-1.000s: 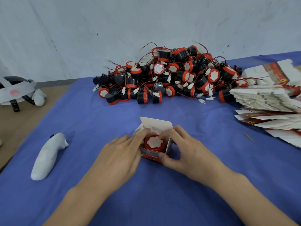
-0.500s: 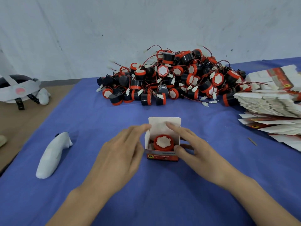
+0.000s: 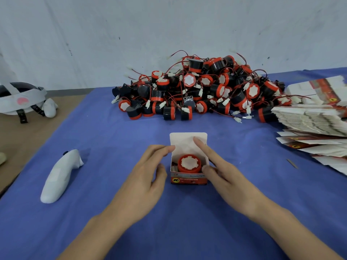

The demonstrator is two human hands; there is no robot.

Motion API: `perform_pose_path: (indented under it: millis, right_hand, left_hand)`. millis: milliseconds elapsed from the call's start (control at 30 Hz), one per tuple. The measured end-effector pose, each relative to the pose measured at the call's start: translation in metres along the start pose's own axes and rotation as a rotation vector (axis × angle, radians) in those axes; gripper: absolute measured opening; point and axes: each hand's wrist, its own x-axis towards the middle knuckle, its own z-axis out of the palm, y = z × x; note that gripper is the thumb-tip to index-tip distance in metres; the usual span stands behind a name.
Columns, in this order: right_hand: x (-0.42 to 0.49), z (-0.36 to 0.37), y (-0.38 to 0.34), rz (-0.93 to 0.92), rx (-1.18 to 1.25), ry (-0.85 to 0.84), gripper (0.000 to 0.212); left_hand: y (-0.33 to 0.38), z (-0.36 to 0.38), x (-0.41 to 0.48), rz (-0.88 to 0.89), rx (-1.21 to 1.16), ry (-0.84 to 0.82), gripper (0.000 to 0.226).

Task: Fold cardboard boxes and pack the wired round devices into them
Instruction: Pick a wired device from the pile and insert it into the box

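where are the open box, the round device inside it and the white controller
open cardboard box (image 3: 188,180), head view, on its red printed front wall
round device (image 3: 189,163), head view, on its white top face
white controller (image 3: 59,176), head view, on the middle of its body

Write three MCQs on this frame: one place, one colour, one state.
1. Where do the flat boxes lie?
A. left of the pile
B. right of the pile
C. on the floor

2. What colour is the cloth?
A. green
B. red
C. blue

3. How is the lid of the box?
A. upright, open
B. tucked shut
C. torn off

Key:
1 B, they are stacked at the right edge.
2 C, it is blue throughout.
3 A, the device shows inside.
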Motion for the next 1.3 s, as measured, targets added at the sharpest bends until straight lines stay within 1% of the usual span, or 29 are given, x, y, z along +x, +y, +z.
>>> perform_pose_path:
  millis: [67, 133, 233, 300, 367, 467, 600, 700, 800, 900, 1000, 1100, 1133, 1200, 1300]
  right_hand:
    - [-0.001, 0.000, 0.000, -0.017, 0.000, 0.004, 0.064]
    - [-0.001, 0.000, -0.002, -0.011, 0.024, -0.004, 0.062]
    - [0.000, 0.001, -0.001, 0.011, 0.085, 0.001, 0.058]
    - [0.000, 0.002, 0.000, -0.018, 0.132, 0.026, 0.054]
    - [0.001, 0.003, 0.001, -0.027, 0.156, 0.042, 0.051]
    - [0.002, 0.003, 0.005, -0.018, 0.139, 0.053, 0.052]
    - [0.000, 0.003, 0.006, -0.018, 0.122, 0.010, 0.050]
    - [0.000, 0.004, 0.006, -0.033, 0.141, 0.007, 0.050]
    - [0.002, 0.005, 0.003, -0.069, 0.088, 0.016, 0.048]
    - [0.001, 0.005, 0.001, -0.116, -0.040, 0.015, 0.038]
    - [0.000, 0.005, 0.001, -0.108, -0.159, 0.049, 0.038]
    - [-0.001, 0.004, -0.001, -0.115, -0.186, 0.060, 0.034]
    - [0.000, 0.004, -0.002, -0.125, -0.194, 0.073, 0.032]
    - [0.001, 0.002, -0.002, -0.125, -0.192, 0.105, 0.027]
    - [0.003, -0.001, -0.003, -0.090, -0.215, 0.145, 0.015]
  left_hand:
    - [-0.001, 0.004, 0.002, -0.030, -0.061, 0.007, 0.045]
    - [0.001, 0.007, 0.004, -0.022, -0.128, 0.001, 0.045]
    - [0.000, 0.011, 0.006, -0.045, -0.172, -0.035, 0.039]
    - [-0.003, 0.012, 0.007, -0.079, -0.138, -0.045, 0.036]
    - [-0.005, 0.013, 0.007, -0.038, -0.077, -0.039, 0.034]
    - [-0.006, 0.014, 0.007, 0.035, 0.006, -0.053, 0.030]
    - [-0.006, 0.012, 0.008, 0.094, 0.097, -0.066, 0.028]
    - [-0.004, 0.011, 0.009, 0.111, 0.142, -0.033, 0.027]
    - [-0.003, 0.011, 0.010, 0.120, 0.169, -0.019, 0.024]
    - [-0.002, 0.011, 0.011, 0.121, 0.216, -0.011, 0.023]
    - [-0.001, 0.008, 0.011, 0.136, 0.280, -0.022, 0.027]
    - [0.000, 0.005, 0.009, 0.205, 0.316, -0.047, 0.036]
    - [0.000, 0.004, 0.008, 0.216, 0.320, -0.048, 0.035]
    - [-0.001, 0.006, 0.007, 0.191, 0.314, -0.026, 0.029]
    - [-0.004, 0.008, 0.005, 0.134, 0.284, -0.015, 0.031]
